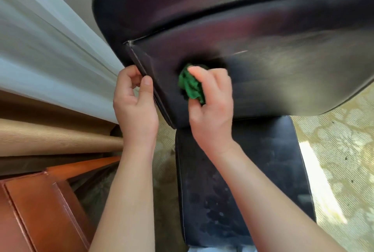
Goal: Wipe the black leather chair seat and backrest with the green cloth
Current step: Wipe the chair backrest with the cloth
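Note:
The black leather chair fills the upper half of the view: its backrest (202, 4) at the top, and below a curved seam its seat cushion (283, 65). My right hand (210, 105) presses a bunched green cloth (191, 85) onto the seat's left part. My left hand (133, 99) grips the seat's left edge, thumb on top. A black leather footstool (273, 162), dusty and spotted, stands in front of the chair beneath my right forearm.
A white sheer curtain (50, 49) and tan drapes (50, 136) hang at the left. A reddish-brown wooden cabinet (40, 211) stands at the lower left. Patterned beige carpet (344, 160) covers the floor to the right, with a sunlit patch.

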Demonstrator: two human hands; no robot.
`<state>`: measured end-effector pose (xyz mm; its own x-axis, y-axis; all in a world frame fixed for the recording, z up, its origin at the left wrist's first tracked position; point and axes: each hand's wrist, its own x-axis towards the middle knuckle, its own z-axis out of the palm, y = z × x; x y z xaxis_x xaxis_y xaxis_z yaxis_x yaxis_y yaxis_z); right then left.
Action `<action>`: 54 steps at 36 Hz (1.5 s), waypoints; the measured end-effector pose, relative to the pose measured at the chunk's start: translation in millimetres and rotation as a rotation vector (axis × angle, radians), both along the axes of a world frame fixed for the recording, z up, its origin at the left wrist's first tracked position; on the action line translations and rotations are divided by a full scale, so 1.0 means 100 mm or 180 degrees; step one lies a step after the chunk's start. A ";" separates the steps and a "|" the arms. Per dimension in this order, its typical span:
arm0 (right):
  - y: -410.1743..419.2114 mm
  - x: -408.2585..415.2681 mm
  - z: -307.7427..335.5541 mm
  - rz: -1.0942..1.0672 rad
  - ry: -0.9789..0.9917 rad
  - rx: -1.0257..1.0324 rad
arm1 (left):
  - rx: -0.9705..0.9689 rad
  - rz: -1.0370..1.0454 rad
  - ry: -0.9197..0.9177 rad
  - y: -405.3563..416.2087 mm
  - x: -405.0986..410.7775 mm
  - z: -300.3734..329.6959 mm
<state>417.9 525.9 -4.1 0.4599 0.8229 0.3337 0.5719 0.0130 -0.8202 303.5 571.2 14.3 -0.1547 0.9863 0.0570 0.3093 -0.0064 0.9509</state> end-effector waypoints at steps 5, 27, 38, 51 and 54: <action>-0.04 -0.15 0.01 0.0611 -0.0322 -0.0324 | -0.0018 -0.0138 -0.0013 0.03 -0.09 -0.03; -0.09 0.66 0.26 -0.1431 0.0004 0.0288 | -0.0112 -0.0044 -0.0120 0.09 -0.06 -0.03; 0.05 0.00 0.15 -0.0003 -0.0353 -0.0151 | -0.0148 -0.0037 -0.0131 0.12 -0.06 -0.02; 0.02 0.07 0.46 0.0127 -0.0797 0.0472 | -0.0369 -0.0255 -0.0363 0.08 -0.04 -0.01; 0.16 -0.02 0.51 0.0051 -0.0970 0.0262 | -0.0438 -0.0347 -0.0486 0.07 -0.06 0.02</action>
<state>416.4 541.7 46.7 0.3158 0.7938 0.5198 0.7904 0.0831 -0.6069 297.9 578.5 16.5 -0.0433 0.9945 -0.0952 0.1663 0.1011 0.9809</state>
